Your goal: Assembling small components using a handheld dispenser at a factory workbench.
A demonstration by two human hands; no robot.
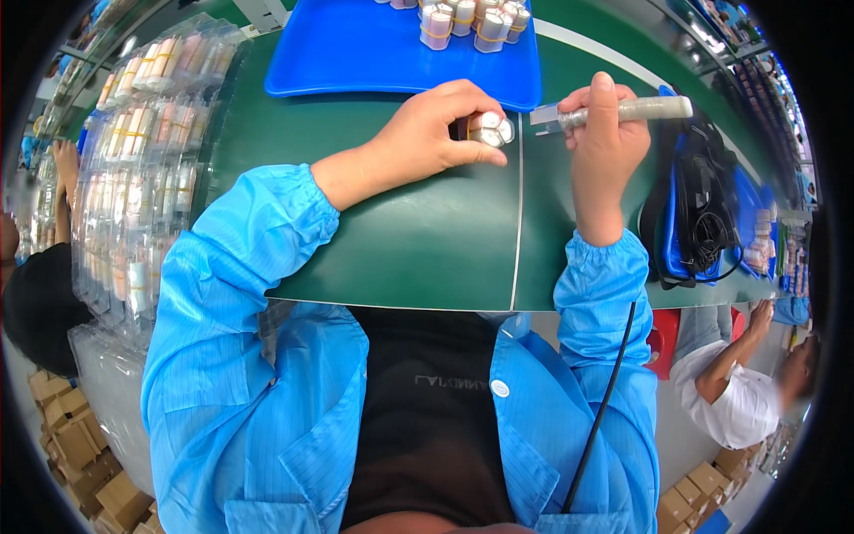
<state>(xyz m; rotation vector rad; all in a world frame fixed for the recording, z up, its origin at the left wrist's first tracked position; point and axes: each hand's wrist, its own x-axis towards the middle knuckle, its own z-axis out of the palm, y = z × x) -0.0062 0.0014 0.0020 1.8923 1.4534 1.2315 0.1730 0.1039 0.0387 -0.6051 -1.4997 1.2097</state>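
My left hand [433, 132] is curled around a small bundle of white-ended cylinders [492, 130], whose round ends face up between thumb and fingers. It holds them above the green tabletop, just below the front edge of a blue tray [400, 87]. To the right, my right hand [608, 133] grips a tool with a thick, pale handle [656, 109]. The tool's flat, partly see-through tip points left towards the bundle and stays apart from it. What kind of tool it is I cannot tell.
More banded bundles of cylinders [476, 22] stand in the blue tray. Clear plastic trays of cylinders [142, 169] are stacked at the left. A blue bin with black cables [703, 209] lies at the right. People work on both sides; cardboard boxes [84, 436] sit below left.
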